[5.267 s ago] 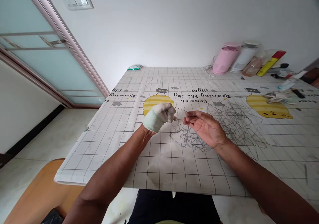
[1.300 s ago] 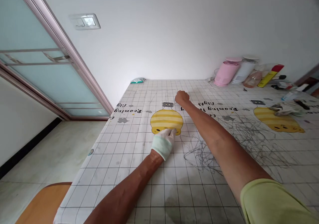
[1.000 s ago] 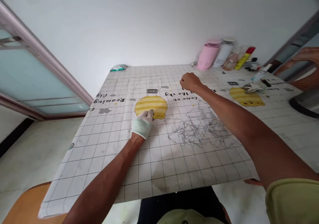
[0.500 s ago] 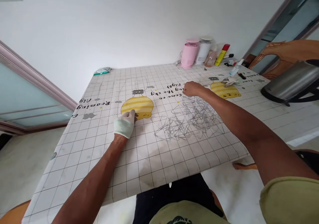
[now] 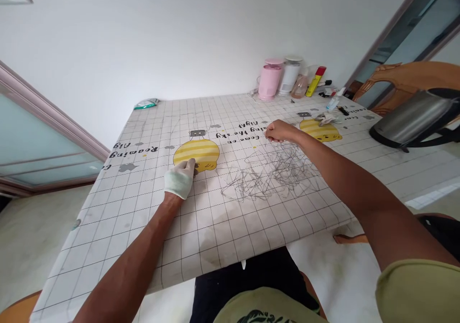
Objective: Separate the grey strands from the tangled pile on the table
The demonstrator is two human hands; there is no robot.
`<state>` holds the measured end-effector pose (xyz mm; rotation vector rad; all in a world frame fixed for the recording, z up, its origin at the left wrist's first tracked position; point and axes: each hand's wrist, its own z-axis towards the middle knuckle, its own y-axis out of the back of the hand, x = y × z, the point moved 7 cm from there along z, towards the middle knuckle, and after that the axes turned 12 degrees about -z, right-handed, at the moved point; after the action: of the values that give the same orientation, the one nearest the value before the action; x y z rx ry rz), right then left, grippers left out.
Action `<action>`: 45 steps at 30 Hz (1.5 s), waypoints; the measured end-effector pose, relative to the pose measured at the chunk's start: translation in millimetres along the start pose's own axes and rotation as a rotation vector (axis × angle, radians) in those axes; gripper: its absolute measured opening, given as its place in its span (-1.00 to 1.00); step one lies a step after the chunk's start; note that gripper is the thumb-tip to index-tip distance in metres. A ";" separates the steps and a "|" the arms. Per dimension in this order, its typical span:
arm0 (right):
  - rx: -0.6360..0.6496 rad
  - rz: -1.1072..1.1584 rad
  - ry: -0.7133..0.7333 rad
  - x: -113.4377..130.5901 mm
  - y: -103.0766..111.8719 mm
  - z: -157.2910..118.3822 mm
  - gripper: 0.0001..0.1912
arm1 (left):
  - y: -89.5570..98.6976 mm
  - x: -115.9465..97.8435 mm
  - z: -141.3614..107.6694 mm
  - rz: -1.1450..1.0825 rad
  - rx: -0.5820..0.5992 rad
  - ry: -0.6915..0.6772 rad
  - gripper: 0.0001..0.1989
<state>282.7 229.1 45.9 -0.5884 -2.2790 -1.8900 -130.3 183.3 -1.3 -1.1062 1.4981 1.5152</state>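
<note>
The gloved left hand [image 5: 179,179] is curled shut beside the wire tangle [image 5: 269,174], the bare right hand [image 5: 280,131] pinched narrow at its far edge (whether a strand is held cannot be told).

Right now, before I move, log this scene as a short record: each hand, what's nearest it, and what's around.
left hand: white-gloved, fingertips down on the yellow striped print
right hand: bare, fingers drawn together above the wire; any held strand too thin to tell
nearest thing: tangle of thin grey wire
surface: grid-printed tablecloth
far edge: pink container, white container
far right: stainless steel vessel
</note>
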 end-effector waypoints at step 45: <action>0.677 0.527 -0.050 -31.0 -39.0 -75.1 -0.59 | -18.3 -12.5 -9.6 0.278 0.075 -0.171 -0.63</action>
<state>285.4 144.3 15.5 -0.9864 -2.2790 -0.8134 -107.9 175.8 3.8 -0.7266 1.6241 1.6777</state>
